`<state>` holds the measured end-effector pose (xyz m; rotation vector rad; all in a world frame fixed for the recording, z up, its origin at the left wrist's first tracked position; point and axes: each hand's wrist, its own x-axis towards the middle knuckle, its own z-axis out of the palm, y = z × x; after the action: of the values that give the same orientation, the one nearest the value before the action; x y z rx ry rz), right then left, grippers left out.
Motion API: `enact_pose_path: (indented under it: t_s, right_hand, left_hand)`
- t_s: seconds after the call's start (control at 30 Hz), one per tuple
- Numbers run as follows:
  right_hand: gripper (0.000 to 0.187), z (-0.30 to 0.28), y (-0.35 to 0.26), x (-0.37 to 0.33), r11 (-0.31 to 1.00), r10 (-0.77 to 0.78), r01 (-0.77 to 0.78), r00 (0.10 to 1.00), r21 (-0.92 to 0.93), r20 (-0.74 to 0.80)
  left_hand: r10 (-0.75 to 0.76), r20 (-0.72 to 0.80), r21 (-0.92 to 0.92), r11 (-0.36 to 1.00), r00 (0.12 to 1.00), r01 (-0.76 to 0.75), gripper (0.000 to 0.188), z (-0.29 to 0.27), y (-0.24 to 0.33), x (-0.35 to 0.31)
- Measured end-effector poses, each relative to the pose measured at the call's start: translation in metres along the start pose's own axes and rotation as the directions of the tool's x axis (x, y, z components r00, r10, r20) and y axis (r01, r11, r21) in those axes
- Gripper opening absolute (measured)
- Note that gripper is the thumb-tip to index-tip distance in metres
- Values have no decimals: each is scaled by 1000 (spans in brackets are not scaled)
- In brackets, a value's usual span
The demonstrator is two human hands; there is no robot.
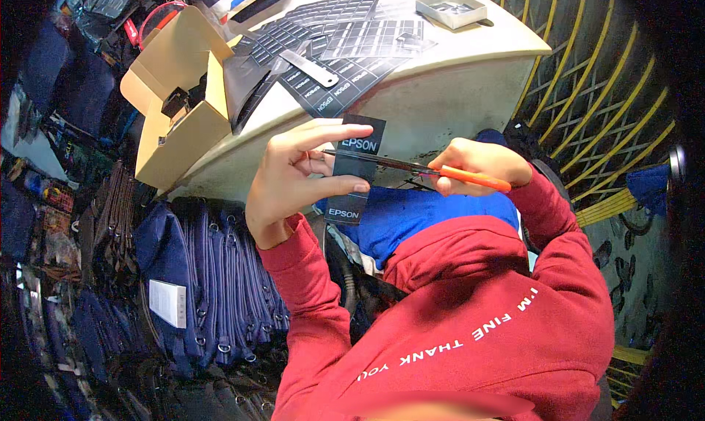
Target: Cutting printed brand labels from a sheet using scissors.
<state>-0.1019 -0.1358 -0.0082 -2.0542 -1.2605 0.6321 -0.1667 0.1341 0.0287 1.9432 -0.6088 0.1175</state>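
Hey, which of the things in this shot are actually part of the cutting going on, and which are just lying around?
In use:
- left hand holding the black label strip
- right hand working the orange-handled scissors across the strip
- black label sheets on the table

Lying about:
- open cardboard box
- small grey tray
- stacked navy bags

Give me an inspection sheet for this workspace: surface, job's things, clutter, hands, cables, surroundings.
Surface: pale rounded table, partly covered.
Job's things: black label strip being cut by orange-handled scissors.
Clutter: black label sheets, open cardboard box, small grey tray.
Hands: left hand pinches the strip; right hand grips the scissors.
Cables: nothing seen.
Surroundings: stacked navy bags at left, yellow wire rack at right.
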Motion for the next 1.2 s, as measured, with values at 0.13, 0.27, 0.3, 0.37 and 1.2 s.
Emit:
enact_pose_path:
  t_s: [0.13, 0.27, 0.3, 0.37, 1.2]
  right_hand:
    - [30, 0, 0, 0, 1000, -25, 25, 999, -6, -31]
    - [46, -1, -2, 1, 998, -53, 53, 999, -22, -5]
    - [46, -1, -3, 1, 998, -53, 53, 999, -22, -5]
    - [46, -1, -6, 1, 999, -49, 49, 999, 3, -24]
    - [23, 13, -5, 23, 766, 106, 324, 788, 556, -606]
  left_hand:
    - [7, 9, -34, 999, 1000, -6, 54, -1, -3, 0]
    - [15, 7, 17, 1000, 1000, -15, 54, -2, -1, 0]
    - [11, 11, 19, 1000, 1000, -11, 54, -3, -1, 0]
    - [11, 8, 27, 1000, 1000, -11, 54, -3, 2, 0]
    - [-6, 91, -42, 999, 996, 10, 58, 14, -11, 12]
